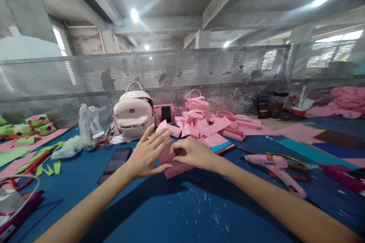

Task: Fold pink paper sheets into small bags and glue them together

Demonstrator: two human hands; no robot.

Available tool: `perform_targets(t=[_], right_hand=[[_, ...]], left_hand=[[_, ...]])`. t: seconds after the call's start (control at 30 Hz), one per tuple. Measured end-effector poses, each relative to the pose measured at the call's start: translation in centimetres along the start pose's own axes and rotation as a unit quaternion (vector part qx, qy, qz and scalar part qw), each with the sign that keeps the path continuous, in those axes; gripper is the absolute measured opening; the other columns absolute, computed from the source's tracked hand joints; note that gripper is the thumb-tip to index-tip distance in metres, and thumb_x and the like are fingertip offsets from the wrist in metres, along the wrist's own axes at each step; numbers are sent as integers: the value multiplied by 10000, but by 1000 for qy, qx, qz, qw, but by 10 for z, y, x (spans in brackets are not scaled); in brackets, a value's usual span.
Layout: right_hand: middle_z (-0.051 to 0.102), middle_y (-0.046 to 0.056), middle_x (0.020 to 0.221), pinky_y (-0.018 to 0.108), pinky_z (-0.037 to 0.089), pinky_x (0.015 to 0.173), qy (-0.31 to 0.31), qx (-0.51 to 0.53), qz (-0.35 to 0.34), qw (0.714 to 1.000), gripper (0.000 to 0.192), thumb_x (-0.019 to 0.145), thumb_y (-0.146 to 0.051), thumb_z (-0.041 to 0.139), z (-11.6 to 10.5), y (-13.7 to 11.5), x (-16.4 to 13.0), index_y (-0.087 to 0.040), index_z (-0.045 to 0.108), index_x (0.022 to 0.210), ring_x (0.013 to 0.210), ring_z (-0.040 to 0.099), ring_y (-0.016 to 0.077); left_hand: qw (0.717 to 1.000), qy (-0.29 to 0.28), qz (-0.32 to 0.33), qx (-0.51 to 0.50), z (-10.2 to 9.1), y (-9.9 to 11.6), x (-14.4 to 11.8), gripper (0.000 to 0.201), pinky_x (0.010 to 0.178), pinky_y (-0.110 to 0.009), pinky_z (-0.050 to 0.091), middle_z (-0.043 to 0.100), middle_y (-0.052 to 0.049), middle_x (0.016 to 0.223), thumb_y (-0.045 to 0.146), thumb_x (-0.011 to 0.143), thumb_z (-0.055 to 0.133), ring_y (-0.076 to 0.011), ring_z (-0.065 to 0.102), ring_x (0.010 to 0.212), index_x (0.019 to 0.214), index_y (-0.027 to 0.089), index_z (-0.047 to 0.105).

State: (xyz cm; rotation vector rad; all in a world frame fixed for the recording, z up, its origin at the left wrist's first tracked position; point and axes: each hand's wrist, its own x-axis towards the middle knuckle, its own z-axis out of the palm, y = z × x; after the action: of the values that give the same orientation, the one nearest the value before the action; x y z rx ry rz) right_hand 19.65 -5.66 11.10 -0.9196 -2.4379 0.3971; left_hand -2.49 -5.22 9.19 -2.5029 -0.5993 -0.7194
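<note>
A folded pink foam or paper piece is between my hands, just above the blue tabletop or resting on it; I cannot tell which. My left hand lies along its left side, fingers stretched out and apart, thumb pointing right. Curled over the piece from the right, my right hand has its thumb and fingers closed on the pink sheet. Parts of the piece are hidden behind both hands. Right behind them is a heap of pink strips and folded pieces. A pink glue gun lies right of my right hand.
A pale backpack stands behind my left hand, with a phone in front of it. Left are red-handled scissors, green scraps and a plastic bag. Coloured sheets lie right. A perforated metal screen closes the back.
</note>
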Motion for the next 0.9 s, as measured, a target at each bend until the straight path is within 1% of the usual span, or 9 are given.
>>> perform_targets(t=[0.1,0.13,0.2,0.3,0.43,0.53,0.6,0.63,0.9], right_hand=[[722,14,832,254,404,669,-11,-30,-6,999,59,801,-115,715,-2,3,0,-169,709,822,751,636,160],[723,13,842,258,407,685,-16,-38,-12,999,58,808,-125,720,-2,4,0,-175,716,838,770,638,164],[716,8,845,270,406,723,-25,-52,-27,998,52,819,-137,729,-4,2,1,-184,722,840,808,632,170],[703,19,855,307,388,784,-31,-101,-63,992,11,850,-179,730,-7,-4,0,-185,722,855,861,608,190],[691,26,850,339,362,830,-30,-196,-136,971,111,888,-290,713,-6,-13,-2,-180,708,879,874,577,201],[684,15,858,338,352,849,-13,-206,-151,967,138,881,-323,720,-5,-16,-3,-188,701,900,871,567,193],[681,11,850,337,352,850,-6,-203,-149,968,149,876,-332,725,-5,-17,-3,-189,699,906,864,564,189],[680,10,842,337,353,848,-5,-202,-149,968,153,874,-336,726,-5,-18,-3,-188,699,900,858,562,189],[697,7,824,340,348,846,-15,-184,-153,971,160,863,-353,733,-3,-20,-4,-208,718,929,834,554,191]], left_hand=[[997,-11,-32,-65,-1,-2,2,613,1210,-535,-41,552,-171,1400,651,865,548,-324,425,1378,1230,159,521],[993,-18,-55,-99,-3,-2,4,576,1208,-546,-17,589,-157,1333,661,857,549,-317,482,1317,1158,171,539],[976,-59,-111,-180,-9,-5,6,468,1197,-556,77,647,-94,1137,629,851,580,-280,589,1123,1021,193,556],[937,-139,-172,-270,-19,-9,8,353,1135,-517,258,628,-6,882,537,818,666,-222,600,880,851,204,553],[899,-209,-164,-349,-26,-12,7,409,1061,-408,348,543,63,665,537,740,756,-159,554,718,672,192,549],[873,-239,-151,-398,-25,-13,7,428,861,-298,441,545,50,656,569,748,737,-143,525,691,652,175,598],[864,-243,-150,-415,-23,-13,6,438,719,-250,434,571,27,693,579,750,728,-145,516,702,657,165,619],[860,-244,-151,-422,-23,-14,6,439,684,-239,420,576,21,699,577,752,726,-145,511,702,655,162,622],[843,-261,-156,-444,-19,-17,3,400,617,-220,387,563,35,640,533,798,686,-129,478,651,678,154,649]])
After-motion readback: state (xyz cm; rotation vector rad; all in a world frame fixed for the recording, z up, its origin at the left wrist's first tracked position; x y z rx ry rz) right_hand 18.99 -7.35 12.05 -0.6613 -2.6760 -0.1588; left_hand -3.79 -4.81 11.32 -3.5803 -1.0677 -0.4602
